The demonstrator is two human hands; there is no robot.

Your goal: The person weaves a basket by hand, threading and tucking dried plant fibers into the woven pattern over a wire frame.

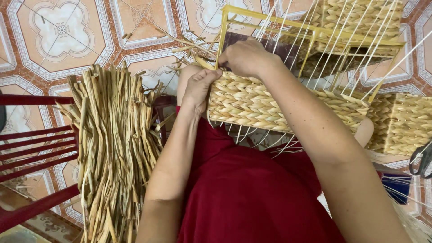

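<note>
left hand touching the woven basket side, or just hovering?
Touching. The head view shows the left hand with its fingers pressed against the corner edge of the woven basket panel, no gap visible.

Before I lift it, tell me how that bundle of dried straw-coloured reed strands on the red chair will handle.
The bundle of dried reed strands would probably feel light for its bulk. It looks loose and untied, so strands may slide out and scatter. They droop over the red chair, so expect floppiness, not stiffness.

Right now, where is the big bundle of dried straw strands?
In the head view, the bundle of dried straw strands lies left of the left hand, beside the red wooden bench.
</note>
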